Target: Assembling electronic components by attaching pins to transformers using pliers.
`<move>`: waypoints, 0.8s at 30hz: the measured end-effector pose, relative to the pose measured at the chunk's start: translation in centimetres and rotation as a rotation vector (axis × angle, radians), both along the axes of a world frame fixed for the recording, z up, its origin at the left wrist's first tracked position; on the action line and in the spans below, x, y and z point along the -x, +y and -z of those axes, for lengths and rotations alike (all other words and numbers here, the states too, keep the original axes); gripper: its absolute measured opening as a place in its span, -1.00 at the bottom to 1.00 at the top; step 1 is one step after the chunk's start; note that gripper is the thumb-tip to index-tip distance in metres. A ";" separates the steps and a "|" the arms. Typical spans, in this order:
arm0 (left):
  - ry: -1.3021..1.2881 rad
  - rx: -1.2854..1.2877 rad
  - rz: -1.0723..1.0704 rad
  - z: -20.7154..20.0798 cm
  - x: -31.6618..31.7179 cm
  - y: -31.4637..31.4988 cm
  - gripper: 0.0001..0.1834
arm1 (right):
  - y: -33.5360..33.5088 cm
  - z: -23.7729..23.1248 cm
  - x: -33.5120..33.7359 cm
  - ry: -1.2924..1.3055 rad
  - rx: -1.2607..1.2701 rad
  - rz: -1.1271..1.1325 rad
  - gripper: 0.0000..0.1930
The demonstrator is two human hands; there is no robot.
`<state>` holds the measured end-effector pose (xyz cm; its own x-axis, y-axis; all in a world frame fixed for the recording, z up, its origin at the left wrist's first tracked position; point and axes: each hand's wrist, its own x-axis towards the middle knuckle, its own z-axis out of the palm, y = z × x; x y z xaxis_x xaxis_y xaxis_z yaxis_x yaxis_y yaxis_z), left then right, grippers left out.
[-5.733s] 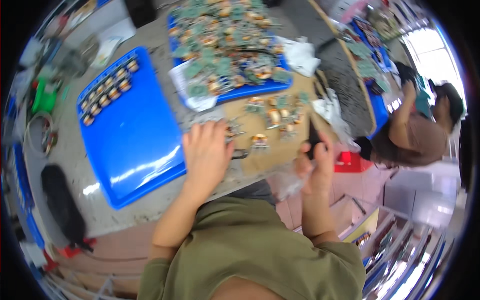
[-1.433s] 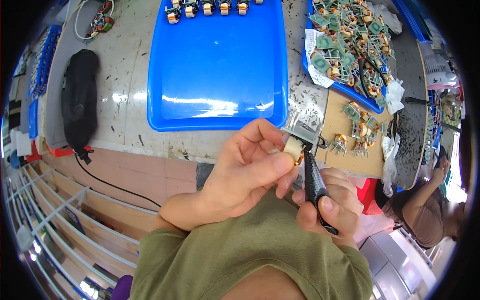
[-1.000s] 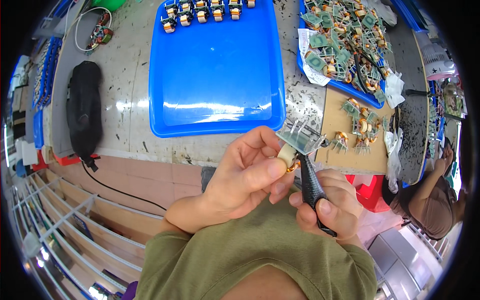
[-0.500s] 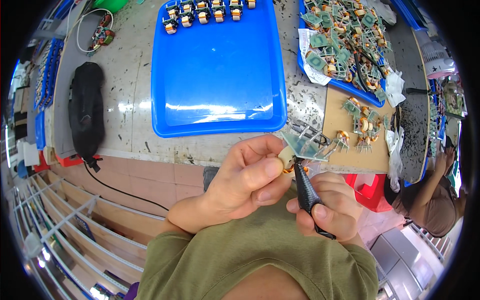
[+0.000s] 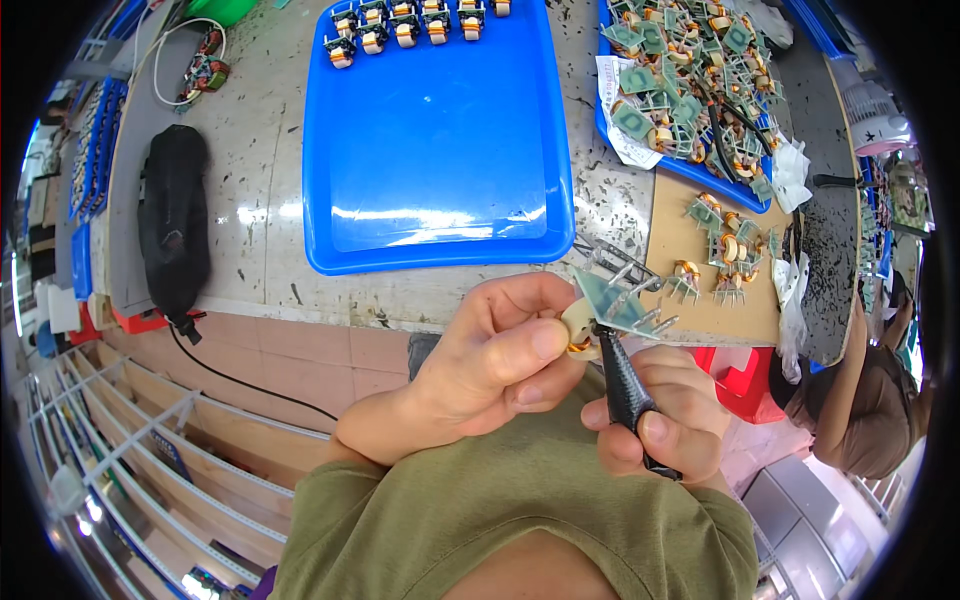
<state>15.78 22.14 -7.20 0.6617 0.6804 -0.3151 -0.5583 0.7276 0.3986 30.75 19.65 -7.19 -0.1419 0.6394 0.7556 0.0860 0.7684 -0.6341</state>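
My left hand point(image 5: 505, 350) pinches a cream ring coil point(image 5: 578, 322) with copper winding between thumb and fingers. Joined to that coil is a small green circuit board point(image 5: 612, 302), tilted, its metal pins pointing right. My right hand point(image 5: 670, 410) is closed round a black, tapered, textured hand tool point(image 5: 624, 385); its exact kind is unclear. The tool's narrow tip reaches up to the coil beside the board, and my left fingers and the coil partly hide where it touches. Both hands are held in front of my body, by the bench's near edge.
A blue tray point(image 5: 430, 262) on the bench point(image 5: 250, 200) bears several coil assemblies at its far end. Another blue tray point(image 5: 690, 180) at right is heaped with boards. Loose assemblies point(image 5: 735, 250) lie on brown cardboard point(image 5: 675, 230). A black pouch point(image 5: 172, 220) lies left. Another person point(image 5: 865, 400) is at right.
The board and coil have shifted slightly right and the board has turned a little. The tool and my right hand have moved slightly right and down.
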 end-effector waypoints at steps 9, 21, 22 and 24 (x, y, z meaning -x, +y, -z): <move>-0.004 -0.013 0.003 0.0 -0.1 0.1 -0.49 | 0.1 0.0 -0.2 -0.003 0.000 -0.018 -0.60; -0.004 -0.007 0.010 0.1 -0.2 0.1 -0.48 | -0.2 0.0 -0.5 -0.005 0.015 0.010 -0.60; -0.002 -0.007 0.011 0.1 -0.2 0.1 -0.48 | -0.3 0.1 -0.5 -0.007 -0.003 0.030 -0.61; 0.019 -0.015 0.013 0.0 -0.1 0.1 -0.48 | -0.3 0.1 -0.5 -0.008 -0.020 0.048 -0.61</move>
<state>15.91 22.23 -7.23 0.6645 0.6765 -0.3175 -0.5413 0.7287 0.4195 31.22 19.39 -7.28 -0.1169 0.6306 0.7672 0.1281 0.7756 -0.6181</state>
